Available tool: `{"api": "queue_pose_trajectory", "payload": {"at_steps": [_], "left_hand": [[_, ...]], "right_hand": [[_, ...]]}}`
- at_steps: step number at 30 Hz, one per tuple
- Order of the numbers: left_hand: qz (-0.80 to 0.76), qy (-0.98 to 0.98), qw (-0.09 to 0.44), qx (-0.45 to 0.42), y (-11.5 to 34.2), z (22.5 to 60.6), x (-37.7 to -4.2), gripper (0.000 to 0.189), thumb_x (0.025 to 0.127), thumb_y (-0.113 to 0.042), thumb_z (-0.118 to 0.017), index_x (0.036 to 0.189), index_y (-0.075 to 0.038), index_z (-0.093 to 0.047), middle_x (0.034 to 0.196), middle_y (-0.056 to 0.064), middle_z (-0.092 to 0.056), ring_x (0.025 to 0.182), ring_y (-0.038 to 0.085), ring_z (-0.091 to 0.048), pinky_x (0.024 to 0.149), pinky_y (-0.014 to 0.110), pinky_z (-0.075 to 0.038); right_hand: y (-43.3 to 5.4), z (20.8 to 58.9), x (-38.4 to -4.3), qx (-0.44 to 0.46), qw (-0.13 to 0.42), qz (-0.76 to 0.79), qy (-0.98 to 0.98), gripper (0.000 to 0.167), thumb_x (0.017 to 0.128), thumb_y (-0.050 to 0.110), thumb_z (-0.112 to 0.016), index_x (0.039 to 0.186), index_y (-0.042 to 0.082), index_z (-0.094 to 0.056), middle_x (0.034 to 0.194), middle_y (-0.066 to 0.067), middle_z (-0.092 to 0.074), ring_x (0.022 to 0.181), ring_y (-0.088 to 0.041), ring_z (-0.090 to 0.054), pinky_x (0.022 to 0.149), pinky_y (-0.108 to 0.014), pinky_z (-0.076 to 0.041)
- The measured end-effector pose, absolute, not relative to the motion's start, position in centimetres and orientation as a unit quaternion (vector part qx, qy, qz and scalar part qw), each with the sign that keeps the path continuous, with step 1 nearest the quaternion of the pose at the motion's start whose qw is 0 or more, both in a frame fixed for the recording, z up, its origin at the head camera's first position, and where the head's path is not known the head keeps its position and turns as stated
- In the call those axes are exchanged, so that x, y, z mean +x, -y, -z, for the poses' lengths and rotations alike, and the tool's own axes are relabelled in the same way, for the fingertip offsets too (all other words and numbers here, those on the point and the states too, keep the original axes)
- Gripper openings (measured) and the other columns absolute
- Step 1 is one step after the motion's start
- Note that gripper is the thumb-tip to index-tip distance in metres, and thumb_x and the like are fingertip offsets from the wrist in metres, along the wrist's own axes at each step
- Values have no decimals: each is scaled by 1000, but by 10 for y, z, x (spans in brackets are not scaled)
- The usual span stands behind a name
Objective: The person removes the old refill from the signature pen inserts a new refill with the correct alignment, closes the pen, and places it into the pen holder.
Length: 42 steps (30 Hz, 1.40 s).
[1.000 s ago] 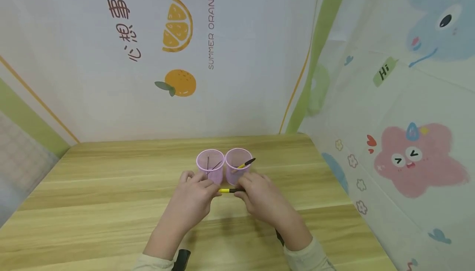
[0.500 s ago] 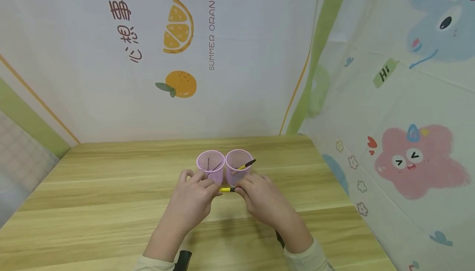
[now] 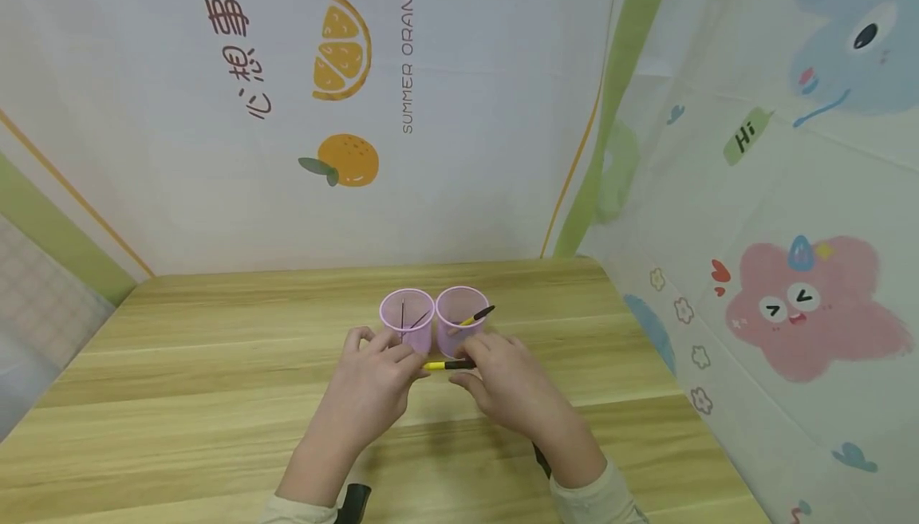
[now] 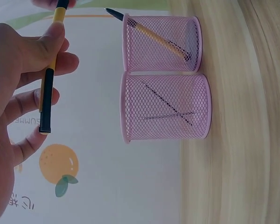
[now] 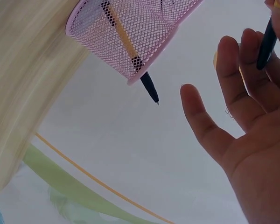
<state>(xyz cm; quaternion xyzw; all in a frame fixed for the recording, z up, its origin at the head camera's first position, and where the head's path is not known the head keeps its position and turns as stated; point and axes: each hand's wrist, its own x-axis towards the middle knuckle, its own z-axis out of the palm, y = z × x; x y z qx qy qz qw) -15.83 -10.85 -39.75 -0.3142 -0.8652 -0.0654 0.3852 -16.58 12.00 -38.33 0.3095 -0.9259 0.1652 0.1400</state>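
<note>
My left hand (image 3: pixel 376 380) pinches a yellow-and-black pen (image 4: pixel 47 95) by its barrel between thumb and forefinger. The pen lies level, its other black end reaching toward my right hand (image 3: pixel 506 380). In the head view the right thumb is lowered apart from the pen, with the fingers bent loosely behind its black end. Just beyond the hands stand two pink mesh pen holders side by side. The left pen holder (image 4: pixel 165 133) contains two thin dark rods. In the right pen holder (image 4: pixel 163 58) leans another yellow-and-black pen (image 5: pixel 150 88), point up.
The pen holders stand on a wood-grain table (image 3: pixel 237 364). A white printed cloth (image 3: pixel 474 149) hangs behind its far edge, and another patterned cloth (image 3: pixel 775 189) runs along the right side. A dark strap piece (image 3: pixel 353 502) shows near the left wrist.
Half a second ago the right thumb and fingers pinched the pen's black end. Now the thumb has dropped away, and more of that end shows. The left hand and pen holders keep their places.
</note>
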Motion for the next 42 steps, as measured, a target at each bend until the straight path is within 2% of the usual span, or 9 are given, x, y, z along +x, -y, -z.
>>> {"api": "queue_pose_trajectory", "payload": {"at_steps": [5,10,17,20,24,29,36,42], "left_hand": [[66,866,384,-313,108,397,-157,22,83,-24,-89,82,-20,-68,77,-9,-74,86,18,-61,82,44,-50],[68,866,383,-313,108,397,-156,22,83,-24,-89,83,-20,-68,78,-9,-75,87,18,-61,84,45,-50],[70,867,378,-317,109,397,-154,17,85,-23,-87,84,-19,-70,80,-8,-76,89,19,-62,83,44,-50],[70,870,370,-319,108,398,-153,12,85,-23,-85,92,-21,-75,82,-9,-76,90,19,-63,82,43,-49],[68,880,348,-314,108,400,-150,25,82,-10,-85,99,-25,-76,87,-11,-77,89,18,-63,83,44,-50],[58,902,305,-299,106,399,-147,30,80,0,-78,98,-23,-74,90,-12,-75,86,16,-59,89,45,-51],[74,918,264,-288,103,400,-144,20,94,-9,-75,110,-20,-72,102,-7,-77,95,14,-70,93,45,-54],[85,914,264,-298,103,402,-144,13,104,-22,-67,117,-22,-70,107,-8,-76,96,12,-71,92,42,-53]], "right_hand": [[-121,384,-166,321,152,-148,923,12,106,25,-65,104,16,-72,96,5,-71,96,-14,-67,93,-47,-57],[-123,384,-166,327,158,-139,921,13,108,23,-62,102,16,-70,95,5,-70,96,-15,-68,93,-47,-58],[-124,386,-164,330,169,-153,916,7,103,23,-70,103,16,-70,97,7,-70,89,-9,-64,91,-42,-58],[-124,388,-164,331,168,-155,915,9,100,23,-74,104,15,-70,98,7,-69,89,-9,-64,90,-40,-58],[-124,389,-164,330,166,-165,914,12,97,21,-77,102,14,-68,98,6,-68,88,-9,-63,87,-39,-57],[-124,389,-164,334,171,-171,911,15,95,20,-80,101,15,-67,96,6,-67,85,-8,-60,84,-37,-55],[-123,387,-164,342,184,-168,906,18,93,21,-82,102,16,-67,96,6,-67,86,-9,-61,85,-38,-57],[-124,388,-164,359,208,-156,897,20,91,18,-84,108,17,-74,109,5,-71,99,-11,-67,87,-40,-59]]}}
